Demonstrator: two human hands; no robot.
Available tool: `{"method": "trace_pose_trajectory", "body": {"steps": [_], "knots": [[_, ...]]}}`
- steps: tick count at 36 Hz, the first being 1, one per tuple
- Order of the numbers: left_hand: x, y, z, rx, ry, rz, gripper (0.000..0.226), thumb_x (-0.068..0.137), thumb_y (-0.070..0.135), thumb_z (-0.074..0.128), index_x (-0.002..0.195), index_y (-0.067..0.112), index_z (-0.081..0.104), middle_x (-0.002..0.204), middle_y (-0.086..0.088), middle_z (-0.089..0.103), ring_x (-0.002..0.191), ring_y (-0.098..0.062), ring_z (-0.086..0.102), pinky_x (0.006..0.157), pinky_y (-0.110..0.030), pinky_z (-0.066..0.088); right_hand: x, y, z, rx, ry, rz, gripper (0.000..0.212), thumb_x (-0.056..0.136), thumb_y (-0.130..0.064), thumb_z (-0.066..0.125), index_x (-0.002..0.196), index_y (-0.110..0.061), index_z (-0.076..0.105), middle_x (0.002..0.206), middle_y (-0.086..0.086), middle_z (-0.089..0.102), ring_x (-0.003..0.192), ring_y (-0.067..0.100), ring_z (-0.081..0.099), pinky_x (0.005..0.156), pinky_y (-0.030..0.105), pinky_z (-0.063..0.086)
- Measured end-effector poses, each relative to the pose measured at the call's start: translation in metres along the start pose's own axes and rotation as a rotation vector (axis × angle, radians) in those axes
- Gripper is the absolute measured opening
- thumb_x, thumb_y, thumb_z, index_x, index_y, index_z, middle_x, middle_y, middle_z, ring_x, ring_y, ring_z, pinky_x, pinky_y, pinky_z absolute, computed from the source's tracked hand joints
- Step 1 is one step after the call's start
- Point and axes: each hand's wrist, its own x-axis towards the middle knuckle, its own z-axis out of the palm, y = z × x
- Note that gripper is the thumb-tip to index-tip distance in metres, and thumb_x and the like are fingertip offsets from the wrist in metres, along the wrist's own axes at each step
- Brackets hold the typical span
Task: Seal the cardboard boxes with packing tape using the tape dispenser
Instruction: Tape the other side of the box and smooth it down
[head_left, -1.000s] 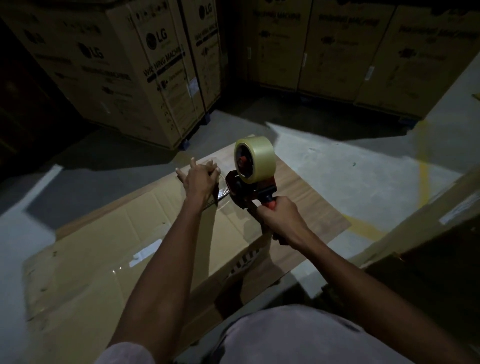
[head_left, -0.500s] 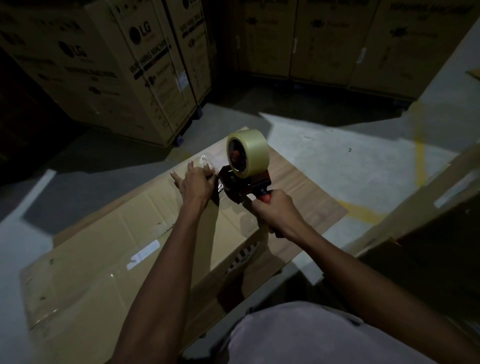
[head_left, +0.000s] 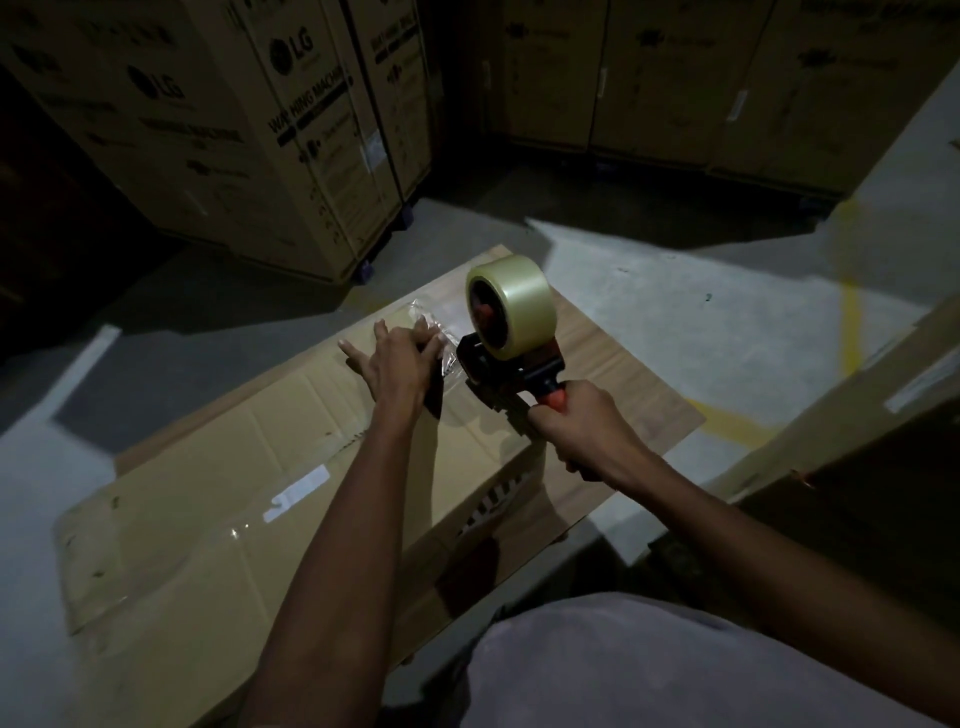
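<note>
Cardboard box (head_left: 218, 519) lies flat on the floor, the left hand (head_left: 397, 364) pressing spread fingers on its far end beside the tape dispenser (head_left: 511, 353), whose handle the right hand (head_left: 582, 431) grips.

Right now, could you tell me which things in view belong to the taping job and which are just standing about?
In the job:
- tape dispenser, gripped by the right hand
- tape roll on it
- flat cardboard box, where the left hand presses the tape end down

Standing about:
- washing machine cartons at the back
- carton at the right edge
</note>
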Motion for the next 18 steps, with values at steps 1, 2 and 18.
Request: {"method": "trace_pose_trajectory", "body": {"steps": [1,2,18], "knots": [[0.0,0.001,-0.001,-0.008,0.006,0.008,0.034,0.103,0.047,0.051,0.121,0.03,0.075,0.132,-0.007,0.067,0.154,-0.021,0.022,0.118,-0.065,-0.014,-0.002,0.002,-0.001,-0.001,0.003,0.006,0.02,0.087,-0.033,0.066,0.081,-0.014,0.062,0.062,0.005,0.059,0.041,0.016,0.053,0.038,0.024,0.041],[-0.001,0.002,-0.001,-0.012,0.011,0.015,0.033,0.103,0.046,0.051,0.121,0.03,0.075,0.131,-0.008,0.067,0.154,-0.022,0.022,0.118,-0.065,-0.014,-0.004,0.005,-0.002,0.0,0.009,0.013,0.02,0.087,-0.033,0.065,0.079,-0.014,0.061,0.061,0.005,0.059,0.039,0.015,0.052,0.038,0.024,0.041],[-0.014,0.017,-0.001,-0.529,-0.052,-0.075,0.08,0.079,0.038,0.031,0.131,-0.02,0.05,0.132,-0.04,0.054,0.127,-0.051,0.051,0.115,-0.065,0.029,-0.016,0.02,0.007,0.068,0.049,0.029,0.026,0.08,-0.044,0.065,0.08,-0.018,0.064,0.064,0.003,0.06,0.049,0.017,0.054,0.041,0.023,0.042]]}}
